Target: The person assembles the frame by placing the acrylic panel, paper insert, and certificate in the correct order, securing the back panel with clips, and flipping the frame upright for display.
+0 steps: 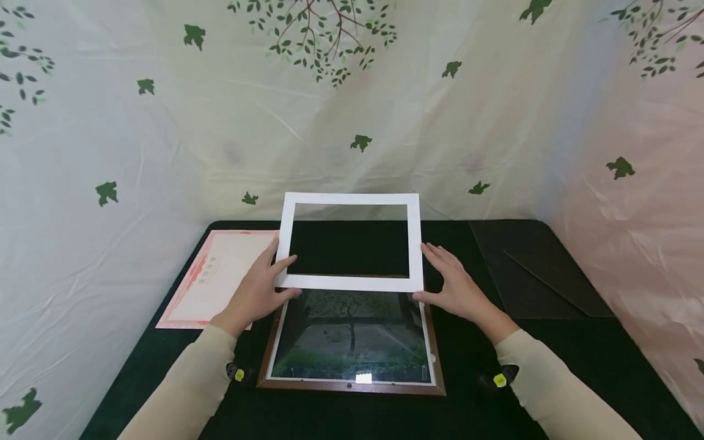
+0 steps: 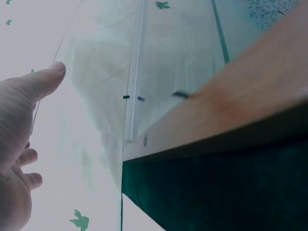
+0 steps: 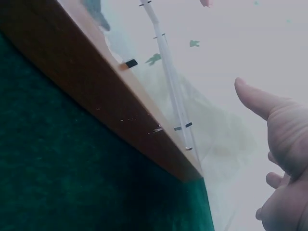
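Note:
A white rectangular mat with a cut-out middle is held up tilted over the back of a brown wooden picture frame. My left hand grips its left side, the index finger across the front face and the thumb at the lower corner. At the opposite side my right hand holds the edge between thumb and fingers. The picture frame lies flat below, with a reflective clear pane inside it. Small dark tabs stick out along the frame's inner edge in the right wrist view.
A pink-bordered certificate lies to the left, partly behind my left arm. On the right lies a dark flat board with a diagonal strip. Everything rests on a dark green cloth-covered table, enclosed by leaf-printed curtains.

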A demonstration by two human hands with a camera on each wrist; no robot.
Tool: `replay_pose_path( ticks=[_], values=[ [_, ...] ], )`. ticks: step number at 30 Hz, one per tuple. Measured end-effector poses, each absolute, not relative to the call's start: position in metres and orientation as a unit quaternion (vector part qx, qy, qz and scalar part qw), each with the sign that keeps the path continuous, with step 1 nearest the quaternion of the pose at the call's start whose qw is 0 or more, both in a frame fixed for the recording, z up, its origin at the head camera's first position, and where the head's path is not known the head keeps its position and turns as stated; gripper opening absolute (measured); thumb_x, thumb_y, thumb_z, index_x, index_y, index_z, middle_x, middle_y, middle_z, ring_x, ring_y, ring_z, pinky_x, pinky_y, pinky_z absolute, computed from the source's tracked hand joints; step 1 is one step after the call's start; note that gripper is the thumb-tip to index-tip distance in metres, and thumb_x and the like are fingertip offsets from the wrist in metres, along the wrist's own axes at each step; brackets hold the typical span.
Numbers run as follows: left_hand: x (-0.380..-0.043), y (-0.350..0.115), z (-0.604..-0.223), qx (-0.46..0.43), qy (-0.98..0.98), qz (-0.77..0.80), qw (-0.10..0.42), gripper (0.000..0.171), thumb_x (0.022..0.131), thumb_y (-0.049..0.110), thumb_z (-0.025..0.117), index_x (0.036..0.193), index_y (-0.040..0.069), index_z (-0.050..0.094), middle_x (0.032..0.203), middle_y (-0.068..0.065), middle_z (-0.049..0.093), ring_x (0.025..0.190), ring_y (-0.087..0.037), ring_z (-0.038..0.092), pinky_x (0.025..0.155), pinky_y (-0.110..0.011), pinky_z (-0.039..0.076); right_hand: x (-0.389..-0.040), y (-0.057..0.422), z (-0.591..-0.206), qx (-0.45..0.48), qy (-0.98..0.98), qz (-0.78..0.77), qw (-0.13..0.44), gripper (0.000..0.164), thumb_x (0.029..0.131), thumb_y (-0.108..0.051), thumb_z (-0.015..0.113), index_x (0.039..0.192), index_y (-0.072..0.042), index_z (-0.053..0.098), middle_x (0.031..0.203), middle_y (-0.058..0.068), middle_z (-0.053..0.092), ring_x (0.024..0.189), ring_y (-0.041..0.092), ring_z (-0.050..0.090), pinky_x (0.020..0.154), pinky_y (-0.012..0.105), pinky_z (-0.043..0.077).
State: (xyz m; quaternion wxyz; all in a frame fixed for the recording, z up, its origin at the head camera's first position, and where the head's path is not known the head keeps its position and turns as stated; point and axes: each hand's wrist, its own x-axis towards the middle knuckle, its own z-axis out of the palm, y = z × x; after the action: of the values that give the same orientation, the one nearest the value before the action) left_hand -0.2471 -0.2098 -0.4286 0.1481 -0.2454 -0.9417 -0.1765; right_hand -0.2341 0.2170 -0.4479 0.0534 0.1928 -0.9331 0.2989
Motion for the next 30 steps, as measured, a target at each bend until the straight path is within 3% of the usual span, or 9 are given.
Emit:
replay_pose_path(
  ticks=[7, 14, 22, 30],
  values=[
    [-0.231, -0.207, -0.433, -0.259, -0.935, -0.192, 0.151, 0.058, 0.072, 0.036, 0.085, 0.121, 0.01, 0.067, 0.155, -0.019, 0.023, 0.138, -0.039, 0.03, 0.103, -0.054, 0.038, -0.216, 0.222, -0.454, 0.191, -0.935, 0.294, 0.057, 0.105, 0.073, -0.049, 0.081, 0.155, -0.025, 0.02, 0.159, 0.009, 0.018, 0.144, 0.038, 0.011, 0.1, 0.073, 0.022],
    [-0.22, -0.207, -0.437, -0.27, -0.923, -0.222, 0.158, 0.039, 0.07, 0.035, 0.086, 0.101, 0.014, 0.074, 0.155, -0.017, 0.025, 0.138, -0.038, 0.031, 0.101, -0.055, 0.039, -0.202, 0.224, -0.465, 0.199, -0.934, 0.291, 0.05, 0.105, 0.073, -0.043, 0.082, 0.155, -0.02, 0.02, 0.16, 0.004, 0.016, 0.145, 0.035, 0.013, 0.103, 0.069, 0.023],
    [-0.212, -0.211, -0.439, -0.274, -0.916, -0.235, 0.175, 0.039, 0.067, 0.032, 0.088, 0.1, 0.016, 0.075, 0.156, -0.015, 0.026, 0.139, -0.037, 0.03, 0.1, -0.054, 0.041, -0.191, 0.22, -0.466, 0.205, -0.932, 0.297, 0.023, 0.1, 0.077, -0.043, 0.08, 0.155, -0.026, 0.019, 0.161, 0.001, 0.012, 0.144, 0.033, 0.018, 0.104, 0.064, 0.028],
    [-0.199, -0.214, -0.45, -0.267, -0.926, -0.229, 0.136, 0.037, 0.07, 0.034, 0.087, 0.102, 0.019, 0.076, 0.156, -0.016, 0.026, 0.139, -0.037, 0.03, 0.102, -0.054, 0.038, -0.181, 0.22, -0.466, 0.197, -0.937, 0.289, -0.013, 0.095, 0.078, -0.048, 0.077, 0.153, -0.034, 0.021, 0.161, -0.002, 0.011, 0.143, 0.033, 0.02, 0.103, 0.064, 0.031]
  ],
)
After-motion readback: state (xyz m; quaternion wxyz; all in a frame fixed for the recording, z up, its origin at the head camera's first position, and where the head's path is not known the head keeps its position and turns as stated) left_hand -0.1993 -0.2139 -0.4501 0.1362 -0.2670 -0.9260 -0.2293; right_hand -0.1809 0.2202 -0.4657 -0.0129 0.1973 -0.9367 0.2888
